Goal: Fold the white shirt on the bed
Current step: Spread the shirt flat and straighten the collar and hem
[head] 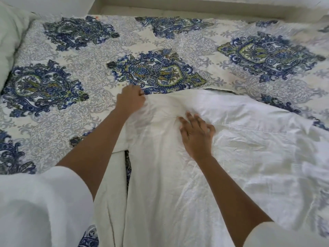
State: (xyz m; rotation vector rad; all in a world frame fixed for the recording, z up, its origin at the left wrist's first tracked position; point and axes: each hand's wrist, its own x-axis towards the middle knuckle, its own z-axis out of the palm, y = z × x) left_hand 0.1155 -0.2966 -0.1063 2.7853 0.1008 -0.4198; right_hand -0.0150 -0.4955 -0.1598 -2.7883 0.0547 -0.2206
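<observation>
White sleeves [35,202] nearest, white textured shirt [231,166] on blue-patterned bedspread [92,111], long axis approx near-to-far, L hand [130,101] pinching its far-left corner, R hand [197,134] flat, fingers spread.

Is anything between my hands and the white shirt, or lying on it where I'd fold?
Nothing visible. Your left hand grips the white shirt at its far edge, your right hand rests flat on it, and only the patterned bedspread lies around it.
</observation>
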